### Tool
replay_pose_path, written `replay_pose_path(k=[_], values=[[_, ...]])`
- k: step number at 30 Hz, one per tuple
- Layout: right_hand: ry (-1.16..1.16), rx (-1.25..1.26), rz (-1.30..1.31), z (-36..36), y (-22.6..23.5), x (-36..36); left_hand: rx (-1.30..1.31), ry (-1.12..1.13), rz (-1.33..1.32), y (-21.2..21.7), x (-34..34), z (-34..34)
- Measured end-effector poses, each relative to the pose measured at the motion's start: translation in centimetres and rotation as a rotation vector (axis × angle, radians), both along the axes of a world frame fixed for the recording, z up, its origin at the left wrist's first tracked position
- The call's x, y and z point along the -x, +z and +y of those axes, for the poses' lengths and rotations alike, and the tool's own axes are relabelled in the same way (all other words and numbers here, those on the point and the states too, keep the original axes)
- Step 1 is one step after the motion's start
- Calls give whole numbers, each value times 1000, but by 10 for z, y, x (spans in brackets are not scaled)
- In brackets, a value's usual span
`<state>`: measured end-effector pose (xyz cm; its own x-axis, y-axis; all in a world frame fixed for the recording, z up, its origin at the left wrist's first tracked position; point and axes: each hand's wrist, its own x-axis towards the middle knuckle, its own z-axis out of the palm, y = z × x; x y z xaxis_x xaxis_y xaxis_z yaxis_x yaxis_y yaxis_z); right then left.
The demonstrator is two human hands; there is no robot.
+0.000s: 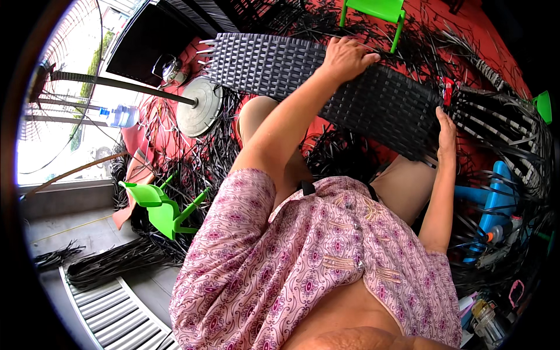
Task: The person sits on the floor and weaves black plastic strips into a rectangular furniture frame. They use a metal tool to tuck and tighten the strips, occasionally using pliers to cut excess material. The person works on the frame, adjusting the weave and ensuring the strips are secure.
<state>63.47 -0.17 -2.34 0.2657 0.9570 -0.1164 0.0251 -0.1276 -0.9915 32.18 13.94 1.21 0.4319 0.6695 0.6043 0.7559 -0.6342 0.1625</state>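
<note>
A dark grey woven strip panel (262, 61) lies slantwise across my knees, with loose strip ends sticking out at its left end. My left hand (345, 61) is closed over the panel's far edge near the middle, thumb spread to the right. Its fingertips are partly hidden beyond that edge. At the panel's right end, my right hand (447, 137) rests edge-on with its fingers stretched out. Pale-wrapped frame bars (496, 128) and loose dark strips lie just beyond that hand. A small red object (448, 91) sits at the panel's right corner.
Green plastic chairs stand at left (163, 213) and far back (373, 7). A round grey stand base (199, 108) and a metal kettle (170, 69) are left of the panel. Heaps of dark strips (198, 157) cover the red floor. A blue stool (496, 201) lies at right.
</note>
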Motion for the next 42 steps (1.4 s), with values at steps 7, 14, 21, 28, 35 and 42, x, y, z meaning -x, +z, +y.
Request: replay_pose_path(k=[7, 14, 21, 28, 35, 42], values=[[-42, -28, 170, -11, -20, 1, 406, 14, 290, 13, 4, -4], [-35, -23, 151, -48, -34, 20, 547, 46, 284, 22, 19, -44], [-34, -14, 143, -94, -11, 46, 781, 24, 196, 40, 27, -58], [-22, 23, 248, -120, 4, 51, 767, -98, 232, 36, 23, -62], [-389, -229, 14, -161, -3, 33, 382, -208, 305, 35, 18, -87], [-759, 12, -92, -200, -89, -30, 548, -145, 286, 35, -60, -115]])
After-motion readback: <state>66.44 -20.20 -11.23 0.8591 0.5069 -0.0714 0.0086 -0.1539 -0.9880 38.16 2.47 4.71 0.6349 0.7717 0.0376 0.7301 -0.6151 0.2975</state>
